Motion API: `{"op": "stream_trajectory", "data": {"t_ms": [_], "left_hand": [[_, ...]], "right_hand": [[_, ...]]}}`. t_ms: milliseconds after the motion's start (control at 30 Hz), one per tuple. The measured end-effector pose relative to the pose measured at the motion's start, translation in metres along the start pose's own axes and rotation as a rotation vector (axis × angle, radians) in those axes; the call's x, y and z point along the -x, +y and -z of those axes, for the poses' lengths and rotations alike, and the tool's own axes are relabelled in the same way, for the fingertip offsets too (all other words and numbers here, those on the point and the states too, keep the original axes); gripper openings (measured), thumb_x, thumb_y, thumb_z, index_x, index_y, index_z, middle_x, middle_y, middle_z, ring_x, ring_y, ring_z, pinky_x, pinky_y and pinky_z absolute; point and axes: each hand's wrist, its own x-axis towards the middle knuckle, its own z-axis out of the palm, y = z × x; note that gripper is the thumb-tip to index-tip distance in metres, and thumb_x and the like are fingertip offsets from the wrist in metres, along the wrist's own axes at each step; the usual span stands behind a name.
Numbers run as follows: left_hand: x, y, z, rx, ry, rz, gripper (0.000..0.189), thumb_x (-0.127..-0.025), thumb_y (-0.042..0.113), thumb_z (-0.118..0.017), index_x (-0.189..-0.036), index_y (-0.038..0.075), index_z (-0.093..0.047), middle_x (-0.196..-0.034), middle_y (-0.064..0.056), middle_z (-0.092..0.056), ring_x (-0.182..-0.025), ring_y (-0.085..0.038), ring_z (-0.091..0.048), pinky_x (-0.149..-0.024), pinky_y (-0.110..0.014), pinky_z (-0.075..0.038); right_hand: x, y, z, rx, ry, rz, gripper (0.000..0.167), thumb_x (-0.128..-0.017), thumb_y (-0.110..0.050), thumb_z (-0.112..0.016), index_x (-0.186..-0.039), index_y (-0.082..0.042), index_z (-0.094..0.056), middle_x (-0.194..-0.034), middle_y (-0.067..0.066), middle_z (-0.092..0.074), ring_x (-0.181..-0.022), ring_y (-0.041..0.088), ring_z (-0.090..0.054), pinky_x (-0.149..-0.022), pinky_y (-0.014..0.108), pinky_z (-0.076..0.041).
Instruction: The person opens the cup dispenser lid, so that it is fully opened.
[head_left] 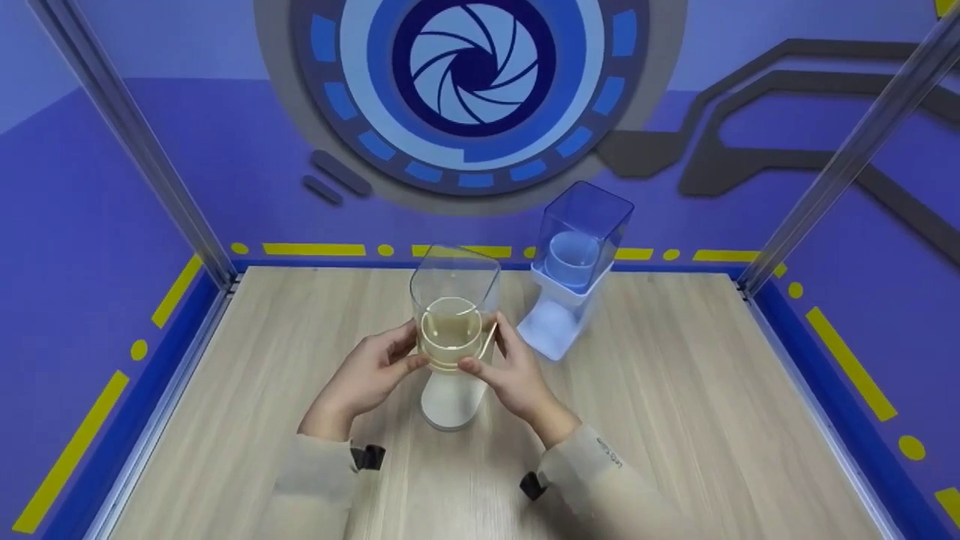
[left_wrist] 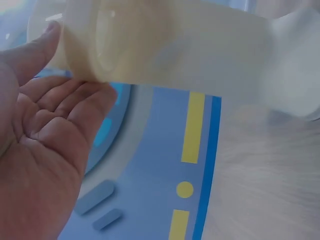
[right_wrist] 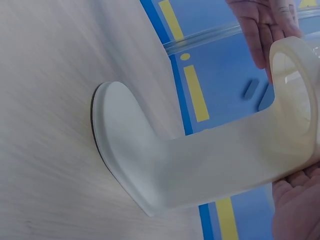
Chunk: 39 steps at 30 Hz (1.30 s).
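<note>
Between my two hands is a dispenser-like stand point(head_left: 450, 401) with a clear, open-topped container, a round cream-coloured collar point(head_left: 452, 346) and a pale rounded foot. My left hand point(head_left: 367, 375) holds the collar from the left, thumb at the front and fingers along the side. From the right, my right hand point(head_left: 519, 376) grips the same part, its thumb also in front. The right wrist view shows the cream neck bending into the foot point(right_wrist: 125, 130), low at the wooden table. Behind my right hand stands a similar white stand point(head_left: 555, 330) with a bluish clear container point(head_left: 586, 214).
The wooden table point(head_left: 660, 435) is bounded by a blue printed back wall point(head_left: 210, 172) and side walls with yellow dashes. Metal posts point(head_left: 142, 135) rise at both back corners. The second stand is near the back edge, right of centre.
</note>
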Motion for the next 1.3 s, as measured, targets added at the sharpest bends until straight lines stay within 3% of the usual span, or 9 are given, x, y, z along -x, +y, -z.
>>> {"op": "stream_trajectory", "data": {"t_ms": [133, 367, 567, 733, 867, 967, 1033, 1133, 1300], "left_hand": [[0.005, 0.002, -0.006, 0.021, 0.051, 0.014, 0.072, -0.105, 0.028, -0.082, -0.168, 0.011, -0.053, -0.169, -0.015, -0.058, -0.157, -0.035, -0.058, -0.126, -0.049, -0.052], [0.015, 0.008, -0.024, 0.021, 0.161, 0.019, 0.073, -0.102, 0.029, -0.085, -0.165, 0.007, -0.056, -0.166, -0.016, -0.060, -0.153, -0.035, -0.062, -0.124, -0.044, -0.054], [0.021, 0.009, -0.041, 0.028, 0.248, 0.050, 0.074, -0.100, 0.030, -0.087, -0.164, 0.009, -0.057, -0.168, -0.012, -0.058, -0.153, -0.037, -0.062, -0.124, -0.046, -0.054], [0.023, 0.009, -0.057, -0.013, 0.355, 0.036, 0.077, -0.097, 0.034, -0.089, -0.162, 0.007, -0.059, -0.165, -0.011, -0.061, -0.151, -0.035, -0.064, -0.123, -0.047, -0.055], [0.024, 0.009, -0.070, -0.040, 0.420, 0.014, 0.079, -0.097, 0.035, -0.089, -0.162, 0.003, -0.057, -0.165, -0.014, -0.060, -0.150, -0.035, -0.064, -0.122, -0.048, -0.055], [0.024, 0.010, -0.079, -0.055, 0.465, 0.007, 0.081, -0.095, 0.036, -0.090, -0.161, 0.002, -0.058, -0.164, -0.015, -0.060, -0.148, -0.036, -0.065, -0.121, -0.050, -0.055], [0.023, 0.011, -0.084, -0.057, 0.500, -0.012, 0.081, -0.094, 0.036, -0.091, -0.159, 0.000, -0.059, -0.163, -0.017, -0.060, -0.146, -0.038, -0.066, -0.120, -0.050, -0.056], [0.021, 0.014, -0.091, -0.048, 0.566, -0.032, 0.081, -0.090, 0.035, -0.094, -0.154, -0.003, -0.062, -0.158, -0.018, -0.063, -0.144, -0.039, -0.067, -0.117, -0.050, -0.058], [0.019, 0.013, -0.101, -0.028, 0.677, -0.034, 0.080, -0.082, 0.031, -0.100, -0.148, -0.001, -0.068, -0.151, -0.013, -0.070, -0.140, -0.034, -0.070, -0.115, -0.051, -0.059]], "right_hand": [[0.000, 0.002, 0.005, -0.012, -0.047, 0.035, 0.102, -0.090, -0.059, -0.092, -0.163, -0.004, -0.048, -0.166, 0.017, -0.057, -0.172, 0.038, -0.036, -0.144, 0.060, -0.021], [-0.002, 0.009, 0.018, -0.033, -0.109, 0.036, 0.148, -0.080, -0.079, -0.086, -0.173, 0.015, -0.019, -0.178, 0.035, -0.036, -0.170, 0.051, -0.033, -0.141, 0.061, -0.025], [-0.008, 0.014, 0.029, -0.074, -0.172, 0.081, 0.149, -0.077, -0.082, -0.085, -0.172, 0.015, -0.025, -0.174, 0.036, -0.043, -0.166, 0.053, -0.038, -0.141, 0.060, -0.026], [-0.022, 0.019, 0.038, -0.110, -0.255, 0.090, 0.138, -0.075, -0.079, -0.090, -0.168, 0.010, -0.040, -0.165, 0.030, -0.058, -0.159, 0.033, -0.055, -0.140, 0.043, -0.036], [-0.033, 0.023, 0.046, -0.145, -0.319, 0.068, 0.132, -0.071, -0.077, -0.093, -0.160, 0.010, -0.049, -0.154, 0.017, -0.067, -0.146, 0.014, -0.062, -0.131, 0.026, -0.043], [-0.039, 0.026, 0.052, -0.188, -0.351, 0.053, 0.116, -0.070, -0.073, -0.096, -0.149, 0.004, -0.060, -0.144, 0.004, -0.072, -0.135, 0.011, -0.066, -0.123, 0.023, -0.049], [-0.043, 0.029, 0.055, -0.234, -0.364, 0.038, 0.097, -0.070, -0.069, -0.100, -0.134, -0.004, -0.067, -0.133, -0.003, -0.073, -0.126, 0.011, -0.068, -0.115, 0.023, -0.054], [-0.050, 0.031, 0.057, -0.314, -0.388, 0.006, 0.075, -0.068, -0.061, -0.104, -0.118, -0.017, -0.068, -0.125, -0.007, -0.074, -0.116, 0.010, -0.069, -0.104, 0.023, -0.057], [-0.057, 0.031, 0.061, -0.364, -0.452, -0.032, 0.073, -0.066, -0.057, -0.107, -0.119, -0.022, -0.070, -0.128, -0.009, -0.078, -0.116, 0.009, -0.071, -0.100, 0.023, -0.060]]}}
